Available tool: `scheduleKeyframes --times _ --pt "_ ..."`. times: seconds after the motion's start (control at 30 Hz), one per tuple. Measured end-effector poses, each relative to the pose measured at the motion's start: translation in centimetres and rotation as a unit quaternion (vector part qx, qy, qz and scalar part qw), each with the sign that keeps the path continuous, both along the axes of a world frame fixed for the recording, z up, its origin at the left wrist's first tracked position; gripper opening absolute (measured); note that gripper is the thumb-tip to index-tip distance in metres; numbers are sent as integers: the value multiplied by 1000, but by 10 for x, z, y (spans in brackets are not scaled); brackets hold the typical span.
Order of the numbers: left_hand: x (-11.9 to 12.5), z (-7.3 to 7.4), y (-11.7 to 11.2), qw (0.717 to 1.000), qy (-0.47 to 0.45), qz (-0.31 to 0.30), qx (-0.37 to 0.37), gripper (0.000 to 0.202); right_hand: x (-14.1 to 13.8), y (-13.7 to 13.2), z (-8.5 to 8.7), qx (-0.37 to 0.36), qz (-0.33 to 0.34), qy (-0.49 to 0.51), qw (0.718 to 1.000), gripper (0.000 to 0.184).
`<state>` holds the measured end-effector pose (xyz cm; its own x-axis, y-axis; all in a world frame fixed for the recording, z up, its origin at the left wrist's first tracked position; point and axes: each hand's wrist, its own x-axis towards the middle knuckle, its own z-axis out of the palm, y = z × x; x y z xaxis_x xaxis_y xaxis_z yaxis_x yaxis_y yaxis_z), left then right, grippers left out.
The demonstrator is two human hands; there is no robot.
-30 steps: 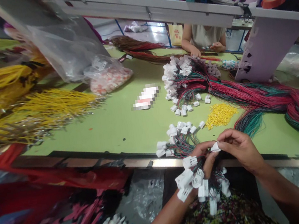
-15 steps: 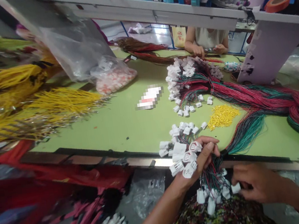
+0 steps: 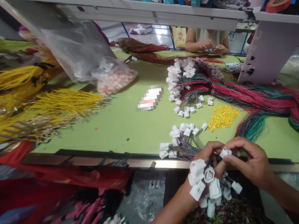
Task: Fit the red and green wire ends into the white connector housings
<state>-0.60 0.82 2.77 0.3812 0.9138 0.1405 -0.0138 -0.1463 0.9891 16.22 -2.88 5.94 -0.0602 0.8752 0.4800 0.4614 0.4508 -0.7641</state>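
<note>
Green-topped work table [image 3: 118,131] ran across the factory floor, edged with a metal strip and overhung by a white shelf [image 3: 151,10] crowded with papers, teal boxes and a roll of orange tape [image 3: 278,3].

At six o'clock of the view, at the table's near edge, the left hand [image 3: 205,156] and right hand [image 3: 246,161] came close together and touched. The left fingers [image 3: 207,150] were curled narrowly around a bunch of thin wires [image 3: 213,162] whose white plastic connectors [image 3: 207,185] hung below in a cluster, one showing its round socket. The right fingers [image 3: 240,147] closed on a small white connector [image 3: 225,152] at the top of the bunch, pinching it against the left hand.

At eleven o'clock from the hands lay a loose heap of wired white connectors [image 3: 182,141], just beyond the table edge. At twelve o'clock sat a pile of small yellow terminals [image 3: 223,117], and beyond it a long red-and-green wire bundle [image 3: 259,95] ended in a mass of white connectors [image 3: 184,80]. Yellow wire bundles [image 3: 52,104] hung at nine o'clock, beside a clear bag of pinkish parts [image 3: 113,80]. Across the table, a co-worker's hands [image 3: 212,46] were working on something too small to tell.
</note>
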Motion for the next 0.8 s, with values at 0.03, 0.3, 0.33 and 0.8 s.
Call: scheduleKeyframes --times 0.03,0.3,0.33,0.8 --pt "2 -7 -1 999 15 20 25 27 0 0 -5 -7 -20 18 1000 9" --pt "0 -23 0 993 30 85 81 19 25 25 -14 -80 15 -20 996 17" --pt "0 -22 -1 994 29 86 63 20 30 34 -18 -70 -11 -53 996 18" --pt "-7 -9 -2 990 -80 82 -83 23 48 65 -51 -17 22 -395 918 47"
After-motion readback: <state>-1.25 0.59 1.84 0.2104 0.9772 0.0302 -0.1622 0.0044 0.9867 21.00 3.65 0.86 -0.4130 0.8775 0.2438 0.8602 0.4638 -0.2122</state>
